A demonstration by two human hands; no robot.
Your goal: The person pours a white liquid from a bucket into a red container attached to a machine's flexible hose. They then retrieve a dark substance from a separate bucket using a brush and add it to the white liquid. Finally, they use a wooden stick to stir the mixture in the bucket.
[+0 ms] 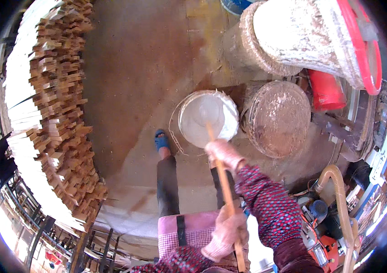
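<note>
A long wooden stick (223,179) slants down into a white bucket (233,119) on the floor. My right hand (224,154), in a pale glove, is closed round the stick just above the bucket's near rim. Nearer my body, my left hand (226,231), also gloved, is wrapped round the upper part of the same stick. Inside the bucket is whitish material (204,111), and the stick's lower end reaches it. The bucket's thin wire handle (171,129) hangs out on the left side.
Right of the bucket stands a crusted round container (279,119). Behind it are a large white-coated bucket with a red rim (304,36) and a red bucket (326,90). Stacked wooden strips (61,100) line the left. A ribbed hose (339,191) and machinery sit lower right.
</note>
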